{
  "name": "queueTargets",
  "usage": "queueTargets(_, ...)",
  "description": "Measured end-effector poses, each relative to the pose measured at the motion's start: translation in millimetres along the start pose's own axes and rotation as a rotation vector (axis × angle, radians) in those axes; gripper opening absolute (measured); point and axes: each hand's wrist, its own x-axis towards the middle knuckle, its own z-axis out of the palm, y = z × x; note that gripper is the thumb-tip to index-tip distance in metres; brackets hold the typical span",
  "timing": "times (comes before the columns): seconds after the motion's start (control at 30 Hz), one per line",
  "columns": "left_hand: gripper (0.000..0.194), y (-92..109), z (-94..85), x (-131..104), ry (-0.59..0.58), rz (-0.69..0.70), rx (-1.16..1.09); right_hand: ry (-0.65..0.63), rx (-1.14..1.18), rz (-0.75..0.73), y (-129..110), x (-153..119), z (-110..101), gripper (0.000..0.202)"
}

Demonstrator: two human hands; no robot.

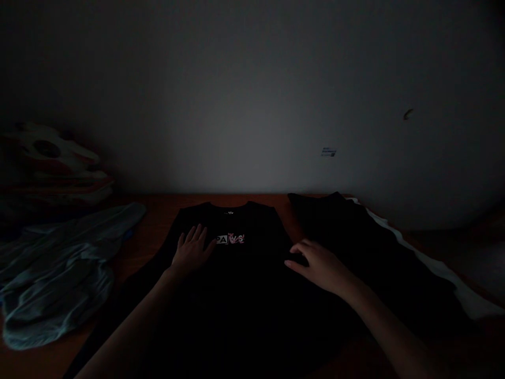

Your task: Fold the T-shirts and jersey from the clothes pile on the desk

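L hand (191, 253) lies open, fingers spread, on blk shirt (244, 284), gripping nothing. Shirt's flat on brown surface (153, 216), mid-view; prob. light, soft, limp, not fragile; best held at shoulders or side edges. Neck faces wall (236, 105), long axis runs wall-to-person. R hand (311, 263), loosely curled, thumb apart, holds nothing by shirt's R edge; contact unclear.
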Motion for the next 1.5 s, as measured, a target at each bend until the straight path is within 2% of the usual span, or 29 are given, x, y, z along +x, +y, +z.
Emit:
queueTargets(0.1,0.064,0,-1.9,0,-0.022,0.001,0.012,-0.006,-0.052,0.041,8,-31,13,0.023)
queueTargets(0.17,0.063,1,-3.7,-1,-0.034,-0.003,0.024,-0.026,0.004,0.070,10,-43,13,0.026)
queueTargets(0.27,0.059,0,-5.2,-1,-0.053,0.030,0.024,-0.184,0.168,0.108,8,-49,-1,0.018)
queueTargets(0.33,0.059,0,-5.2,-1,-0.055,0.032,0.022,-0.308,0.238,0.158,6,-47,-12,0.033)
queueTargets(0.37,0.060,0,-5.1,-1,-0.052,0.021,0.023,-0.330,0.233,0.186,5,-45,-15,0.041)
queueTargets(0.43,0.063,0,-5.1,-1,-0.050,-0.003,0.024,-0.281,0.157,0.219,6,-39,-15,0.043)
queueTargets(0.57,0.060,0,-6.1,-2,-0.042,0.029,0.001,-0.091,-0.061,0.203,14,-25,10,0.014)
queueTargets(0.7,0.058,-1,-4.3,-2,-0.007,0.028,-0.013,0.143,-0.311,0.178,20,-11,35,0.024)
queueTargets(0.8,0.061,0,-1.4,0,0.001,0.004,0.009,0.250,-0.406,0.159,25,-3,41,0.025)
queueTargets(0.87,0.062,-1,0.4,0,0.000,0.005,0.016,0.272,-0.442,0.123,29,0,41,0.027)
queueTargets(1.0,0.063,-1,2.4,1,-0.008,0.003,-0.001,0.232,-0.474,-0.027,35,1,41,0.021)
queueTargets(1.13,0.060,0,-2.9,0,0.040,-0.011,-0.016,0.227,-0.432,-0.128,41,-1,48,0.029)
queueTargets(1.23,0.050,12,-14.6,4,0.091,0.103,-0.069,0.252,-0.377,-0.141,46,-3,55,0.029)
queueTargets(1.33,0.040,39,-26.2,19,0.033,0.200,-0.187,0.272,-0.333,-0.141,50,-4,61,0.025)
queueTargets(1.5,0.036,94,-24.8,60,-0.103,0.116,-0.269,0.294,-0.295,-0.144,58,-4,67,0.028)
